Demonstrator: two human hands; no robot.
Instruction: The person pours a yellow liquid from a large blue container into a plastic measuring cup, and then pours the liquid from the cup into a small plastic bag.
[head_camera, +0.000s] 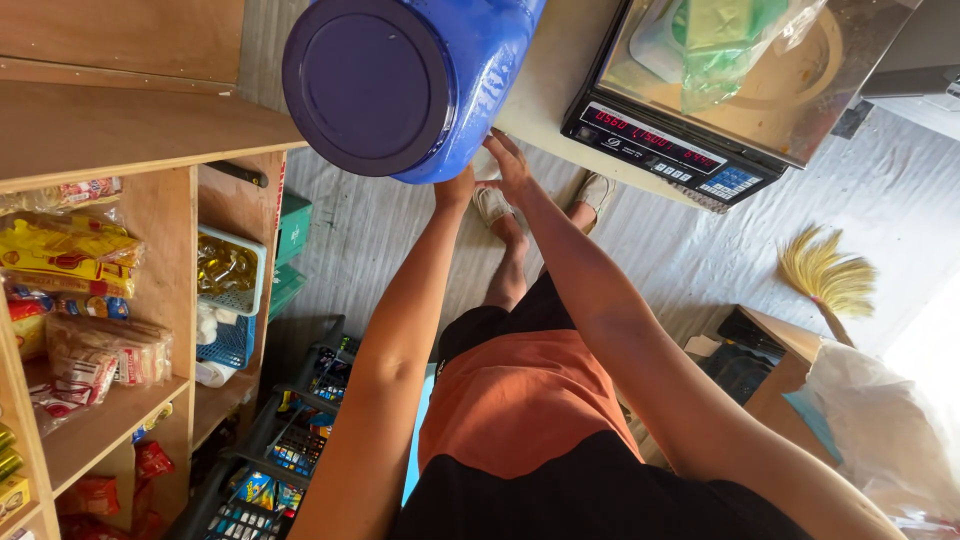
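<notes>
A large blue plastic jar (420, 75) with a dark lid lay tilted on its side at the edge of a pale counter (560, 80), both hands pressed against its underside. The left hand (455, 188) cupped the jar from below; the right hand (508, 160) lay open-fingered against its wall. Beside it, a digital scale (700, 150) carried a clear bag of green packets (730, 45). Wooden shelves (120, 130) held snack packets, and a straw broom (825, 275) rested on the grey floor.

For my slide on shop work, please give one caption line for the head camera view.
Both hands, left and right, support a big blue plastic jar with a dark lid beside a digital scale.
</notes>
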